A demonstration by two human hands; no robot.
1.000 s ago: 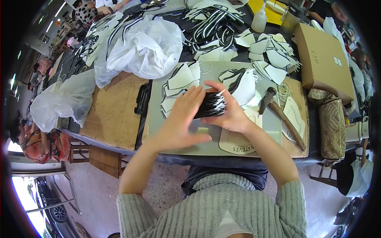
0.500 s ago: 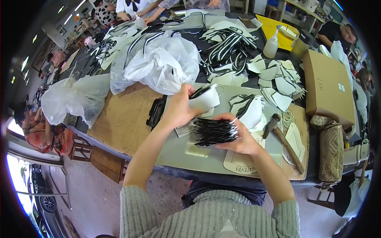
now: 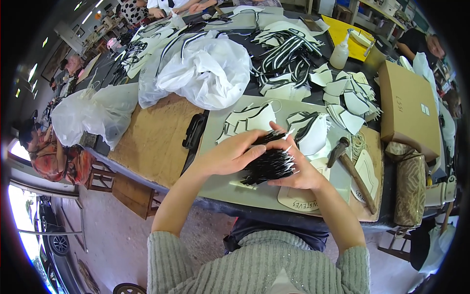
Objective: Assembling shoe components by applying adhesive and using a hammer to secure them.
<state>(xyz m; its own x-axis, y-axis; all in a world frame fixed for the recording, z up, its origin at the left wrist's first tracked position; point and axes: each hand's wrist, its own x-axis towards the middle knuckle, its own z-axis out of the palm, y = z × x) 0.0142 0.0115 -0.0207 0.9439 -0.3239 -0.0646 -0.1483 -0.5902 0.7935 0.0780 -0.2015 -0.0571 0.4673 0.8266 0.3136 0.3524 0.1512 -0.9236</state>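
Note:
A thick bundle of thin black strips with frayed white ends (image 3: 270,167) is between my hands, over the front of the pale board (image 3: 215,188). My right hand (image 3: 302,171) grips it from the right, fingers around its far side and thumb beneath. My left hand (image 3: 234,153) closes on the bundle's upper part from the left, its fingertips partly hidden. Just beyond my hands, fanned white shoe-upper pieces with black edges (image 3: 252,119) lie on the board. A second stack of such white pieces (image 3: 313,134) lies to their right.
A wooden-handled hammer (image 3: 356,179) and cream templates (image 3: 364,176) lie at right, near a cardboard box (image 3: 409,105) and a patterned pouch (image 3: 410,188). White plastic bags (image 3: 205,73), striped pieces (image 3: 289,54) and a squeeze bottle (image 3: 339,54) stand farther back. Other people sit around.
My left hand has let go of the white pieces, which now lie fanned on the board. It has moved right and nearer, onto the black bundle that my right hand still holds.

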